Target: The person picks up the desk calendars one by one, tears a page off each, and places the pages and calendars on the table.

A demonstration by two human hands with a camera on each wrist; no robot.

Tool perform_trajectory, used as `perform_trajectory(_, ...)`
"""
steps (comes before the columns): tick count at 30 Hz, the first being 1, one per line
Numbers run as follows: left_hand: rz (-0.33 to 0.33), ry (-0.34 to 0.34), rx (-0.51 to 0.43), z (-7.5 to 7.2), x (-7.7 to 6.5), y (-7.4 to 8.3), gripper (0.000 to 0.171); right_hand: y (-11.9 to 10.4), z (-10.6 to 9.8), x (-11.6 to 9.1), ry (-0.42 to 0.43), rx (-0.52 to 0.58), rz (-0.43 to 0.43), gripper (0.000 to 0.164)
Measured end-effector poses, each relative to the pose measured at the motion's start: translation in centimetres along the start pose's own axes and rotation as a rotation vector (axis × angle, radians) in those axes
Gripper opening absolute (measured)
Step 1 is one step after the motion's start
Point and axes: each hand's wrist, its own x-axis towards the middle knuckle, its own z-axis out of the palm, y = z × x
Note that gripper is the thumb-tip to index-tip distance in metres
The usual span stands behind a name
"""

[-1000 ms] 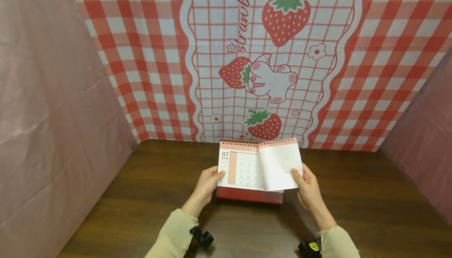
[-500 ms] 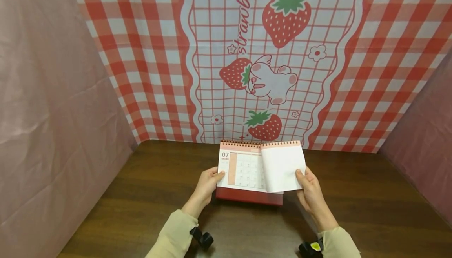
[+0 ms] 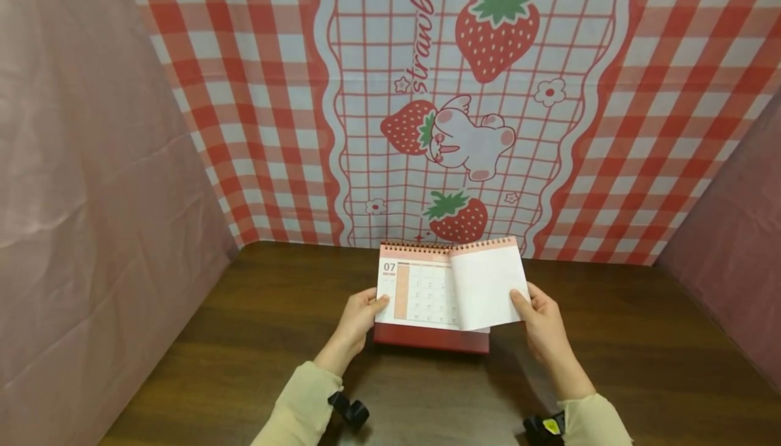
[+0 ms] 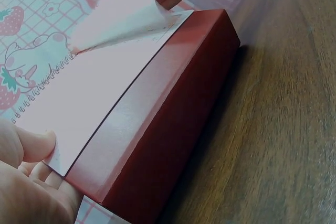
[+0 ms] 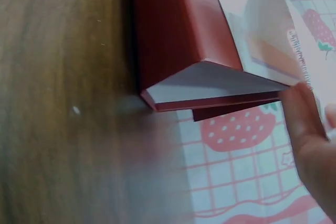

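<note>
A spiral-bound desk calendar (image 3: 424, 293) stands on its red base (image 3: 431, 338), with a page marked 07 facing up. My left hand (image 3: 355, 320) grips its left edge, thumb on the front and fingers behind, as the left wrist view also shows. My right hand (image 3: 545, 327) pinches the lower right part of a lifted page (image 3: 489, 286), thumb on top. This page shows a blank white face, bends away from the sheet beneath and covers the right part of the month grid. In the right wrist view the base (image 5: 173, 30) has an open, white-lined end.
The calendar rests on a dark wooden table (image 3: 256, 365). A strawberry-print checked cloth (image 3: 464, 80) hangs close behind it. Plain pinkish cloth walls (image 3: 91, 195) border the left and right sides. A black strap device (image 3: 349, 411) sits on each wrist.
My right hand has moved slightly to the right with the lifted page, whose top edge dipped and then rose again. The left hand and the calendar's base stay in place.
</note>
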Motion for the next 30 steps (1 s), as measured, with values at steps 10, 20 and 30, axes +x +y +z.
perform_trajectory(10,0.005,0.008,-0.008,0.0,0.2,-0.3,0.030,-1.6,0.8,-0.1,0.110,-0.463,0.019,0.021)
perform_trajectory(20,-0.007,0.002,-0.002,0.2,-0.1,0.0,0.030,-2.3,1.6,0.1,0.096,-0.549,0.157,0.016)
perform_trajectory(30,-0.015,0.003,-0.013,0.0,0.1,0.0,0.031,-2.1,2.3,0.4,0.171,-0.508,0.129,0.016)
